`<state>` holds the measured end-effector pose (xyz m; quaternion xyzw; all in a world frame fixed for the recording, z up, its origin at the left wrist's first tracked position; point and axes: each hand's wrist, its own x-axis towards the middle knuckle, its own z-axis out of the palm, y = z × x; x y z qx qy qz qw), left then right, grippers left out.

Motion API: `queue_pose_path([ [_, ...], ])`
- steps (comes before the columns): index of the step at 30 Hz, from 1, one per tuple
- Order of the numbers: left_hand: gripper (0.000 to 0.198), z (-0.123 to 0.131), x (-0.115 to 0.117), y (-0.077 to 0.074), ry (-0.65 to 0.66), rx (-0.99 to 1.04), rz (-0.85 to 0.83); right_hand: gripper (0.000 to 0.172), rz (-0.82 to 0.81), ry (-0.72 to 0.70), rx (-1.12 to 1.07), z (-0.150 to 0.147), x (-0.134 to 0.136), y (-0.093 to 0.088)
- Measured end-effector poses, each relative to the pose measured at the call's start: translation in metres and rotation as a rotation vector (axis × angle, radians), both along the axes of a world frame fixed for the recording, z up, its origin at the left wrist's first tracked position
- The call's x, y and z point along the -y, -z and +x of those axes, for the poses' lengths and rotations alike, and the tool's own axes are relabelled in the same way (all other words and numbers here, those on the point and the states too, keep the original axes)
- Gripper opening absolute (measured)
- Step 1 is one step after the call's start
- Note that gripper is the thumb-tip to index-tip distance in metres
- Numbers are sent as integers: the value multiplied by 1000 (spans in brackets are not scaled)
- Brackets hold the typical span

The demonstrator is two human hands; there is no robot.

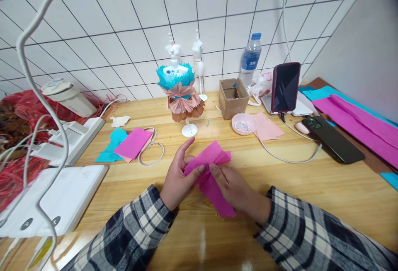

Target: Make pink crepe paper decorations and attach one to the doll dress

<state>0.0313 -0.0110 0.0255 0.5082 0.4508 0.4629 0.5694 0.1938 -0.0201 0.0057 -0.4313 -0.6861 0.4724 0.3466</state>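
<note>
A piece of magenta crepe paper (pixel 217 196) is gathered at its middle, above the near part of the table. My left hand (pixel 183 171) pinches it from the left with the thumb on top and the index finger stretched outward. From the right, my right hand (pixel 231 184) grips the same gather, thumb close to the left thumb. Beyond the hands stands a white doll mannequin (pixel 174 53) on a round base, wearing a tiered paper skirt (pixel 182 97) in blue, pink and brown. Behind it is a bare white mannequin (pixel 198 53).
A pink bowl (pixel 244 124) of small beads, a cardboard box (pixel 233 101), a water bottle (pixel 251 59) and two phones lie beyond and right. Folded magenta paper (pixel 133 142) lies left, near a power strip (pixel 76 142) and white power bank (pixel 59 196). A white cable (pixel 27 68) hangs at left.
</note>
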Motion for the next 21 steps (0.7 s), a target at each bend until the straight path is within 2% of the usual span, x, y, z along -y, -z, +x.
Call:
queue_pose_path([
  [8,82,-1,-1,3,8,26,-17,48,23,-5,25,0,-2,0],
  [14,75,-1,0,4,15,108,-16,49,4,-7,36,0,-1,0],
  [21,79,-1,1,6,50,100,-4,48,19,-28,11,0,0,-4],
])
